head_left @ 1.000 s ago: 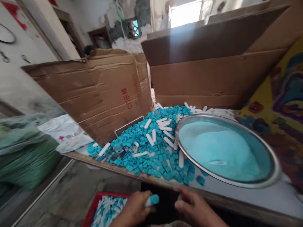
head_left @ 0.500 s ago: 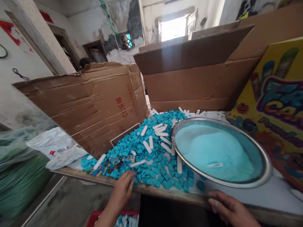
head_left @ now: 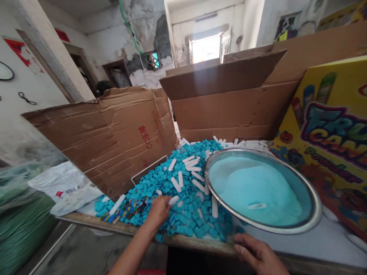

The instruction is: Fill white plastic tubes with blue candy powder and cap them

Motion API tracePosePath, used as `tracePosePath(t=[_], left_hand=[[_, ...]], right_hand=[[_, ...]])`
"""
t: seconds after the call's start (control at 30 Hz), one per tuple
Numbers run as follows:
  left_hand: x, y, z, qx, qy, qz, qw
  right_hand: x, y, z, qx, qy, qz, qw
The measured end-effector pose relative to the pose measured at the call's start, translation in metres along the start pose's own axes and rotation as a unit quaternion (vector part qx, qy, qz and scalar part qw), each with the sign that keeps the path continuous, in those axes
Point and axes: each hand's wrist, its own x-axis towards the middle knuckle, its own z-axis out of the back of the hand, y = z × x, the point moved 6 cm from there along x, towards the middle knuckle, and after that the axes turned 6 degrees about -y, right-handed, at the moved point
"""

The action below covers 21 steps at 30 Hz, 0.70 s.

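Note:
My left hand (head_left: pixel 159 211) reaches over the heap of small blue plastic caps (head_left: pixel 187 214), fingers closed on one end of a white plastic tube (head_left: pixel 173 200). By the table's front edge, below the bowl, my right hand (head_left: pixel 255 250) has its thumb and fingers apart, with nothing visible in it. A wide steel bowl (head_left: pixel 317 208) holds pale blue powder (head_left: pixel 258 187), and a white tube (head_left: pixel 256 206) lies in the powder. More white tubes (head_left: pixel 175 185) are scattered on the caps. Some colourful printed wrappers (head_left: pixel 137 206) lie left of my left hand.
Upright brown cardboard (head_left: pixel 114 141) walls the heap at left, with another cardboard box (head_left: pixel 218 110) behind. At right stands a yellow printed carton (head_left: pixel 329 137). A white plastic bag (head_left: pixel 61 185) and green sacks (head_left: pixel 25 217) are at far left. The wooden table edge (head_left: pixel 200 244) runs in front.
My left hand has moved forward from the table edge onto the heap and taken hold of a white tube. My right hand has shifted slightly left in view. The camera has tilted up a little.

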Motion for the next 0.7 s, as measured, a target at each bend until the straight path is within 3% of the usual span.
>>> tracePosePath(t=[0.07, 0.1, 0.2, 0.27, 0.33, 0.43, 0.53, 0.6, 0.7], left_hand=[[-0.011, -0.025, -0.001, -0.128, 0.046, -0.032, 0.99], [-0.019, -0.04, -0.005, -0.227, 0.086, -0.045, 0.969], [-0.043, -0.079, -0.017, -0.479, 0.198, -0.05, 0.854], [-0.055, -0.095, -0.028, -0.531, 0.241, -0.043, 0.811], [-0.06, -0.103, -0.039, -0.517, 0.233, -0.048, 0.822], [-0.056, -0.108, -0.043, -0.424, 0.098, -0.11, 0.894], [-0.054, -0.113, -0.037, -0.351, -0.005, -0.164, 0.922], [-0.053, -0.107, -0.027, -0.343, -0.031, -0.148, 0.927], [-0.054, -0.071, -0.003, -0.37, -0.054, -0.065, 0.925]], right_hand=[[0.004, 0.023, -0.003, -0.004, -0.016, 0.029, 0.999], [0.005, 0.035, -0.004, -0.001, -0.019, 0.041, 0.999], [0.005, 0.068, -0.009, 0.035, -0.005, 0.099, 0.994], [0.003, 0.08, -0.01, 0.048, -0.003, 0.127, 0.991], [0.0, 0.083, -0.011, 0.045, -0.021, 0.135, 0.99], [-0.002, 0.078, -0.01, 0.027, -0.076, 0.124, 0.989], [0.001, 0.077, 0.001, -0.017, -0.097, 0.135, 0.986], [0.005, 0.076, 0.025, -0.063, -0.095, 0.147, 0.983], [0.027, 0.062, 0.087, -0.213, -0.144, 0.141, 0.956]])
